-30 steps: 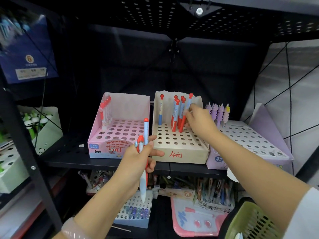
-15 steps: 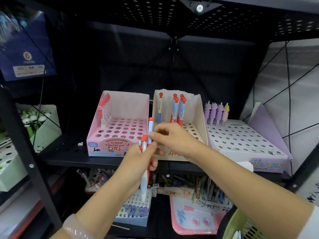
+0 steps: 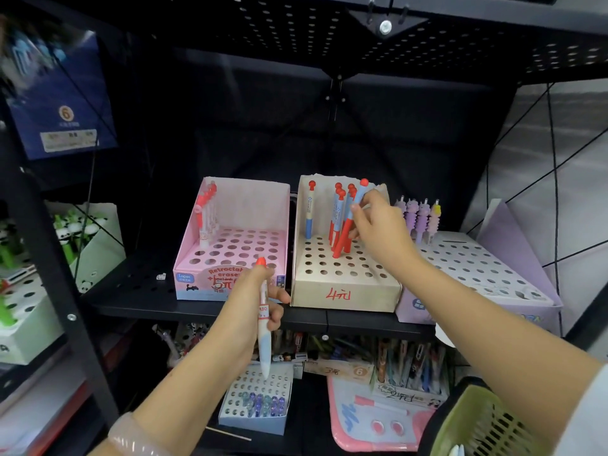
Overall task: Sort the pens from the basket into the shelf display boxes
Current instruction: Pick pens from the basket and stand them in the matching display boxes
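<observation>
1. Left hand [image 3: 253, 304] raised in front of the shelf edge, fingers curled round 1 white pen [image 3: 264, 327] with a red cap, held near upright, tip pointing down.
2. Just behind it, pink display box [image 3: 230, 274] with a few red-topped pens at its back left corner.
3. Centre, beige display box [image 3: 345, 292] marked in red, several red-and-blue pens standing in its back rows.
4. Right hand [image 3: 378, 232] reaching over that box, fingertips pinching 1 tilted red-and-blue pen [image 3: 348, 225]; lower end at a hole, seemingly, though hard to tell.
5. Far right, lilac display box [image 3: 493, 291] with purple pens; green basket [image 3: 477, 426] at the bottom corner.
</observation>
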Tool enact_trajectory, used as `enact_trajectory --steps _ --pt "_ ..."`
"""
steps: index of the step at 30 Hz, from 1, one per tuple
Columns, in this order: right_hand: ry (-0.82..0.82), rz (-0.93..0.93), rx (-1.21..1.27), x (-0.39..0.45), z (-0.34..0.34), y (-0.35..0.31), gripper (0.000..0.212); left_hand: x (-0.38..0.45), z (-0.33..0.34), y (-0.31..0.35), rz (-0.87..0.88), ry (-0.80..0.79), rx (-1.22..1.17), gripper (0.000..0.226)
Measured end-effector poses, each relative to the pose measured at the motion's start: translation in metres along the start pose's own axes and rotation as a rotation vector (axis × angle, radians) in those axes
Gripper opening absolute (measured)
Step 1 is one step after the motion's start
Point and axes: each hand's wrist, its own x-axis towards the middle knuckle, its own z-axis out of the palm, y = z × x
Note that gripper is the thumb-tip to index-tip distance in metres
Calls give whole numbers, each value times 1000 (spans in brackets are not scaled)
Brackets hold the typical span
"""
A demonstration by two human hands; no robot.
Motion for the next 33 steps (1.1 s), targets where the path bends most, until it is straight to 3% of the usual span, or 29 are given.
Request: enact_trajectory --steps 4,6,8,10,11,16,21,24,26,28,30,33 --pt "-129 -39 -144 -1 10 -4 14 -1 -2 2 -1 66 13 38" --pt "-138 -42 -239 -1 12 -6 13 0 -3 4 47 87 56 29" --pt "-20 -13 -231 -4 12 -9 13 -1 -8 5 154 68 125 16" --pt "103 -15 -94 -11 12 -18 15 -2 -14 4 246 23 188 11" --pt "83 -15 3 -15 12 -25 14 -3 -17 4 277 5 218 11" --pt "-503 -51 376 -36 31 -68 10 -2 -23 7 349 4 289 25" --pt "-682 -3 497 -39 48 -86 23 -2 -37 10 366 38 276 38" --pt "-559 4 537 -29 54 -97 18 -4 -49 19 377 48 345 31" --pt "-384 69 650 -10 56 -106 16 -5 -62 30 452 99 502 18" --pt "-189 89 681 14 57 -110 18 -4 -79 42 557 176 648 18" --pt "-55 30 561 37 64 -111 17 -1 -96 53 595 263 667 19" --pt "-29 -17 352 59 88 -110 16 8 -113 63 544 345 657 22"
